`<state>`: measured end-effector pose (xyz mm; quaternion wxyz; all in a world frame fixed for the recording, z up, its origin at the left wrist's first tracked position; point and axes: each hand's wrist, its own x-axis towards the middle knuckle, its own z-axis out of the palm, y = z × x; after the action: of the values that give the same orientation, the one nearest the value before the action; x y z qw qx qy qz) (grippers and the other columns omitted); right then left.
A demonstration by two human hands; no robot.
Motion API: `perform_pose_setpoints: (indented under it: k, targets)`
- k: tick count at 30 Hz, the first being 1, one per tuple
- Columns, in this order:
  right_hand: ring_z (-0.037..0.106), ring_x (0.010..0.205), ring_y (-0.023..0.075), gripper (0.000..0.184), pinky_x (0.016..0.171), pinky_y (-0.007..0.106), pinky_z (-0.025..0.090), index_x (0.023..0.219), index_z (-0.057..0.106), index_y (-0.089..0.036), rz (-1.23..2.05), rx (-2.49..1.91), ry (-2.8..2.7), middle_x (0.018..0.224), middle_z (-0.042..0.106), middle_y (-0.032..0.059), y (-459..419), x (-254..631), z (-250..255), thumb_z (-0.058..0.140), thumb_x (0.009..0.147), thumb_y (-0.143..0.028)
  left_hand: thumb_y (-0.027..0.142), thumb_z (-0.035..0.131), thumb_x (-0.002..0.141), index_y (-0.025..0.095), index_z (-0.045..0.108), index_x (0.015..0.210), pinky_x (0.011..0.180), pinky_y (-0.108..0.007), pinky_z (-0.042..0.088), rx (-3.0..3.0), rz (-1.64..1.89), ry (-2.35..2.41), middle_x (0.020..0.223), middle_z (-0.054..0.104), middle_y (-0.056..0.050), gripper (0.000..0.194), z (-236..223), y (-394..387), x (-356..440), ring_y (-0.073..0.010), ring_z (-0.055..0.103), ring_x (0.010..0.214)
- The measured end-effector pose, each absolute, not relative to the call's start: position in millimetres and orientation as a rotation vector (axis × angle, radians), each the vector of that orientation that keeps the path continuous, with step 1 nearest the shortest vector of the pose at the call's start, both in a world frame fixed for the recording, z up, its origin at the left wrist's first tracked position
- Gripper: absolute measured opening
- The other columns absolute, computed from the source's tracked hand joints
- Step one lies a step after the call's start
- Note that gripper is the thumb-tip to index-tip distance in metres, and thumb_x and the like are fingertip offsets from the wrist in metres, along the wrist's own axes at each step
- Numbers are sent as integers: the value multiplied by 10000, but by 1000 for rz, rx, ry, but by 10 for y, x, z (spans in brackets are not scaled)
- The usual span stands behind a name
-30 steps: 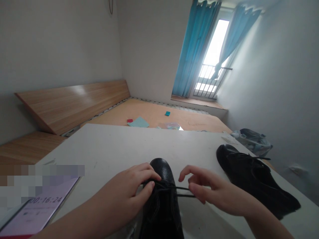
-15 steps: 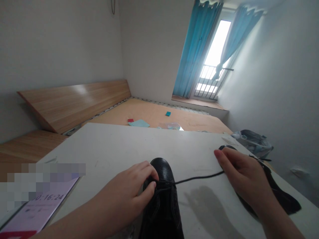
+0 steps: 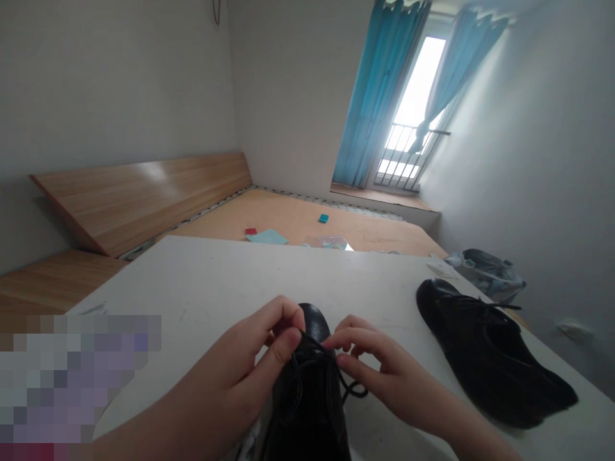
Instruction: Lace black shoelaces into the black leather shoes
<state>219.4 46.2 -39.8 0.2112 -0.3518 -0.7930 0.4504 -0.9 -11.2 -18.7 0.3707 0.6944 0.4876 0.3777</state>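
Observation:
A black leather shoe stands on the white table in front of me, toe pointing away. My left hand is at the left of its lacing, thumb and forefinger pinching the black shoelace just above the shoe. At the right row of eyelets, my right hand has its thumb and forefinger closed on the lace close to the leather. A loose loop of lace hangs beside the shoe below the right fingers. The fingertips partly hide the eyelets.
To the right lies a second black shoe with its lace in place. A blurred-out device covers the lower left corner. Past the white table is a bed with small coloured items. A lined bin stands beyond the right edge.
My right hand drew the lace far out to the right, then came back to the shoe's right eyelets. My left hand has lifted slightly, raising a piece of lace.

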Motion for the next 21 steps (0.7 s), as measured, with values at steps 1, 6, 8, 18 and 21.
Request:
perform_pose_setpoints:
  k: [1,6,8,18,21]
  targets:
    - [538,882,167,147,790,309,445,986,669,-228,1283,-904,-2184,983,562,44,442,2166,-412,574,915,-316,363,337,988,240,492,883,639,-233,435,1821,1005,1248,776,538,28,224,-155,-136,-16,-143,528,714]
    - [527,883,170,197,821,320,428,813,572,-196,1523,-664,-1898,918,546,44,386,2166,-425,613,900,-368,233,386,964,255,504,865,536,-217,390,2317,1044,1437,730,555,38,155,-45,-253,-101,-120,511,584]
    - [529,752,151,253,738,308,442,812,554,-194,1661,-624,-1765,777,539,16,412,2238,-403,585,908,-426,223,418,937,264,565,947,555,-256,388,2592,966,1603,838,630,8,153,-38,-262,-145,-145,572,628]
    - [547,640,167,228,588,274,388,793,693,-204,595,-1268,-2641,716,627,35,597,2535,-114,568,896,-365,445,521,866,232,739,732,624,-398,448,2332,-74,1931,748,710,-117,333,-23,-151,-269,-336,667,730]
    - [484,587,135,346,541,249,353,665,602,-181,792,-1212,-2581,620,535,-2,666,2614,-107,529,924,-398,405,556,854,241,745,737,624,-370,440,2271,-82,1855,741,714,-105,276,-35,-174,-271,-313,670,721]
